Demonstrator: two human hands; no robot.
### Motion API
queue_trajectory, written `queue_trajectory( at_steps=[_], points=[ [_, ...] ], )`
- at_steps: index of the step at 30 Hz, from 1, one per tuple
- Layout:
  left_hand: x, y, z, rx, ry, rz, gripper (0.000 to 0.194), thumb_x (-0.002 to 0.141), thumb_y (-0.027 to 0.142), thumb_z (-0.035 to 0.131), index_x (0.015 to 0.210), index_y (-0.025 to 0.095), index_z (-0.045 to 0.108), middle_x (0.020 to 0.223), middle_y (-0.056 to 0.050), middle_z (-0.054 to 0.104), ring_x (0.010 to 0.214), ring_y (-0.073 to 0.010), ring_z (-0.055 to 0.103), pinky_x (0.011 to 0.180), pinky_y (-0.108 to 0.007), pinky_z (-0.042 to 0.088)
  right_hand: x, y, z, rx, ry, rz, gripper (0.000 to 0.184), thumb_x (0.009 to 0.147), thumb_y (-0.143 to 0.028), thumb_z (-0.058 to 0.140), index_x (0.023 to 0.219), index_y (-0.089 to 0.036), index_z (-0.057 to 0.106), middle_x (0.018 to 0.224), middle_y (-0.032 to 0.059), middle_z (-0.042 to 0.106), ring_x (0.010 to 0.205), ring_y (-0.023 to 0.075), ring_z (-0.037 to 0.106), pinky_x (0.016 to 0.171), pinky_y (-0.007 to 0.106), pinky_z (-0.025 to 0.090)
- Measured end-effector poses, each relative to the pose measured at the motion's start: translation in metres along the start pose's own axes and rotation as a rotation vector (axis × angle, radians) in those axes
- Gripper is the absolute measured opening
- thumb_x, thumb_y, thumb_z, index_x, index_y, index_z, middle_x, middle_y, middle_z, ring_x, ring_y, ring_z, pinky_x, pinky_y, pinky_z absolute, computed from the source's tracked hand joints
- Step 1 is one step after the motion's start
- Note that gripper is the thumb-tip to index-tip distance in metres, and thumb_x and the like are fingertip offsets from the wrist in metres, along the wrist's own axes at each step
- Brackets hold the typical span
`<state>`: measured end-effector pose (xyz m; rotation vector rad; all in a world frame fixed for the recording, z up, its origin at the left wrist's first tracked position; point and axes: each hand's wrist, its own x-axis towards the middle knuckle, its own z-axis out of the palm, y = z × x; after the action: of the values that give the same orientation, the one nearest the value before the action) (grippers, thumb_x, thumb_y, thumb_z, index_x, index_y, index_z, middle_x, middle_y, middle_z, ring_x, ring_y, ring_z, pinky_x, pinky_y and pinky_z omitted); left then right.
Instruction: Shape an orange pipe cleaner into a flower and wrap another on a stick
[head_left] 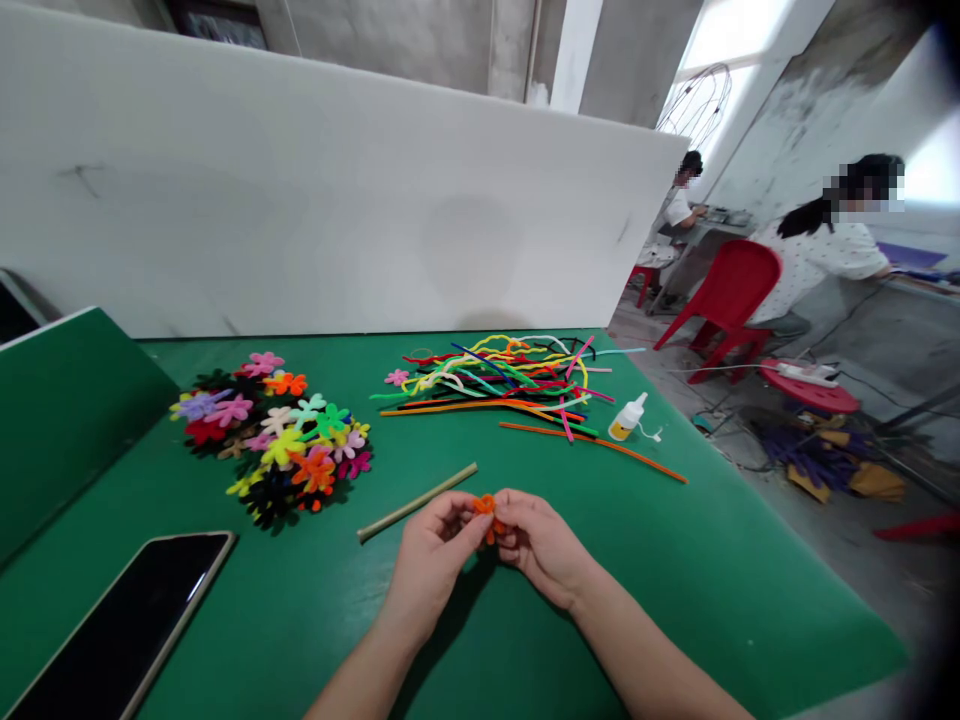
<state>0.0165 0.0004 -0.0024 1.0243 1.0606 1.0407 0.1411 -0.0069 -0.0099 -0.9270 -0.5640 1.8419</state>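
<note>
Between my two hands, just above the green table, is a small orange pipe cleaner flower. My left hand pinches its left side with thumb and fingers. From the right, my right hand grips it the same way, and the fingertips hide part of its loops. A thin tan stick lies on the table just beyond my left hand. Farther off to the right lies a single orange pipe cleaner, slightly bent.
Finished-looking fuzzy flowers are heaped at the left. Loose coloured pipe cleaners lie tangled at the back, beside a small white glue bottle. A phone lies front left. A white panel borders the back; two people sit beyond, right.
</note>
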Motion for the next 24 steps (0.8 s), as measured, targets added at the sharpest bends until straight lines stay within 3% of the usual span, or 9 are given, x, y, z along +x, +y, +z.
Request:
queue_trajectory(
  at_steps=[6, 17, 24],
  points=[
    [0.001, -0.002, -0.001, -0.023, 0.030, 0.033, 0.010, 0.064, 0.017, 0.066, 0.063, 0.015, 0.056, 0.058, 0.005, 0.057, 0.054, -0.0071, 0.051, 0.052, -0.016, 0.040, 0.001, 0.003, 0.000, 0.057, -0.027, -0.044, 0.016, 0.068, -0.019, 0.062, 0.063, -0.013, 0.048, 0.052, -0.0048, 0.045, 0.043, 0.0028, 0.033, 0.043, 0.014, 0.023],
    [-0.004, -0.008, 0.001, 0.372, 0.094, 0.440, 0.006, 0.069, 0.014, 0.059, 0.073, 0.018, 0.061, 0.071, 0.001, 0.063, 0.068, -0.0127, 0.056, 0.066, -0.021, 0.043, 0.003, 0.007, -0.003, 0.251, -0.102, 0.014, 0.006, 0.070, -0.015, 0.060, 0.071, -0.010, 0.056, 0.053, -0.0049, 0.045, 0.043, 0.0016, 0.036, 0.042, 0.013, 0.027],
    [-0.005, -0.012, 0.001, 0.393, 0.076, 0.441, 0.003, 0.072, 0.016, 0.056, 0.070, 0.019, 0.057, 0.071, 0.001, 0.062, 0.069, -0.0131, 0.057, 0.067, -0.023, 0.044, 0.003, 0.005, -0.006, 0.370, -0.115, 0.108, 0.008, 0.068, -0.014, 0.062, 0.071, -0.010, 0.055, 0.053, -0.0058, 0.046, 0.042, 0.0012, 0.039, 0.040, 0.013, 0.027]
  ],
)
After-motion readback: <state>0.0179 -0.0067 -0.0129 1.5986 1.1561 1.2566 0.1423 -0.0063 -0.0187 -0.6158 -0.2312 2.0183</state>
